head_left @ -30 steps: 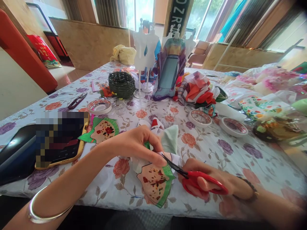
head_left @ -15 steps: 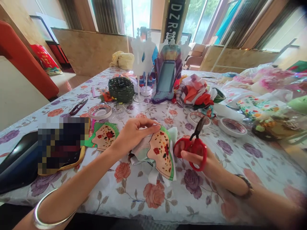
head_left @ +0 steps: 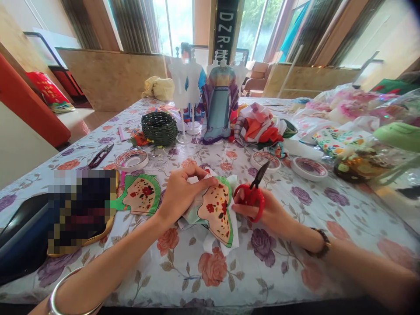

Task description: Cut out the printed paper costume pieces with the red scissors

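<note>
My left hand (head_left: pixel 188 188) pinches the upper edge of a cut fabric piece (head_left: pixel 215 210), peach with red flowers and a green border. White cloth lies under and behind that piece. My right hand (head_left: pixel 262 208) is closed on red-handled scissors (head_left: pixel 254 197), their dark blades pointing up and away from the fabric. The right fingertips come close to the piece's right edge; whether they touch it I cannot tell. A matching fabric piece (head_left: pixel 142 194) lies flat on the table to the left, beside a phone (head_left: pixel 98 232) whose screen is blurred out.
Thread snips (head_left: pixel 101 155) and a tape roll (head_left: pixel 131 160) lie at the left. Two more tape rolls (head_left: pixel 309 168) are at the right. Farther back stand a dark woven basket (head_left: pixel 159 128), small white mannequins (head_left: pixel 181 83), a doll-sized blue gown (head_left: pixel 219 109) and heaped cloth (head_left: pixel 259 124).
My right hand has moved left with the scissors, closer to the fabric piece, and the scissors have turned. My left hand keeps its pinch. The whole view has shifted slightly.
</note>
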Demonstrator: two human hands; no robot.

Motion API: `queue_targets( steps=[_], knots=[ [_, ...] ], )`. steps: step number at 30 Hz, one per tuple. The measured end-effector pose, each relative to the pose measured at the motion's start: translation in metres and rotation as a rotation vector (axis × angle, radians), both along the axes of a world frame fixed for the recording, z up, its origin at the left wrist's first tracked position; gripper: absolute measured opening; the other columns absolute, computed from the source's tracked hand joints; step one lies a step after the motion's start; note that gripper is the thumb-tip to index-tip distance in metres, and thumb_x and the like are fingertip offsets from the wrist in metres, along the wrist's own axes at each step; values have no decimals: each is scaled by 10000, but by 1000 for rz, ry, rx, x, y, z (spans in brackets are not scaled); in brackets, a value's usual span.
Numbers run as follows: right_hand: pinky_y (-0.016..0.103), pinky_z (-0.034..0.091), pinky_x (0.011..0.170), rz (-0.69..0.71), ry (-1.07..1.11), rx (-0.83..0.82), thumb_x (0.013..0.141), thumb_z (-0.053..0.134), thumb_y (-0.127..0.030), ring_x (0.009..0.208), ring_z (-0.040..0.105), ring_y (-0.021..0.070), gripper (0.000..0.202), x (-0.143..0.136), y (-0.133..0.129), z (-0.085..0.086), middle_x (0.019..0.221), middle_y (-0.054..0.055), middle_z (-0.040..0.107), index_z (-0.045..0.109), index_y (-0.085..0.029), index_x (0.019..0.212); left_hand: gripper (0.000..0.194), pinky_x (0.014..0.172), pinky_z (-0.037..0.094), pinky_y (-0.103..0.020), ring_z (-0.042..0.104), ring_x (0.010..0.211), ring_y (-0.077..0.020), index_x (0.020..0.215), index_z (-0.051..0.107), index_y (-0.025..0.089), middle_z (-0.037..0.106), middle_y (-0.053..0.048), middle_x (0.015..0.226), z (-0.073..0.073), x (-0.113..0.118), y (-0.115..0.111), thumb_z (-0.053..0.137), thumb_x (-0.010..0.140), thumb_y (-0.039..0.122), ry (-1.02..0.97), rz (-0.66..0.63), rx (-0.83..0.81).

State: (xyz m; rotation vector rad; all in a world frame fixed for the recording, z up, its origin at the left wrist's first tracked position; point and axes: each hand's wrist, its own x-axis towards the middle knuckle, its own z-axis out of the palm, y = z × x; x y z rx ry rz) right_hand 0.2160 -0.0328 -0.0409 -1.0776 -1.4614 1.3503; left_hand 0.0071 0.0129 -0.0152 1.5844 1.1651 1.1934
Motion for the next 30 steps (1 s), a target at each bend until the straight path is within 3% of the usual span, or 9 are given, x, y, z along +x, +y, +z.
queue_targets(
  steps=[7,12,24,28,30],
  knots=[
    [249,369,582,-182,195,-44,691,771,-208,642,462,107,223,7,12,4,713,-45,524,549,-203,712,102,800,482,-295,656,803,-183,758,748,224,747,16,797,8,0,-4,761,689,297,88,8,44],
    [246,367,526,-232,257,-62,684,760,-247,587,442,94,230,12,19,4,717,-42,497,534,-210,704,126,856,486,-317,674,854,-208,833,766,214,768,-12,873,8,-1,-3,691,768,292,131,12,44],
    [246,378,483,-286,265,-116,706,780,-300,563,475,114,273,16,26,-2,678,-44,505,526,-226,775,230,743,460,-256,632,781,-169,809,732,195,727,-3,808,7,1,-5,592,861,370,155,-25,72],
    [230,320,458,-261,240,-65,752,767,-351,528,429,79,283,15,25,-4,756,-35,571,521,-214,782,240,695,441,-243,582,719,-152,761,716,195,674,8,722,7,1,-5,608,842,393,152,-25,83],
    [235,369,510,-237,206,-13,749,775,-355,586,479,91,282,14,22,-3,831,-18,621,535,-213,791,241,672,434,-232,564,699,-141,733,701,191,656,10,703,7,1,-5,616,834,393,146,-43,80]
  ],
)
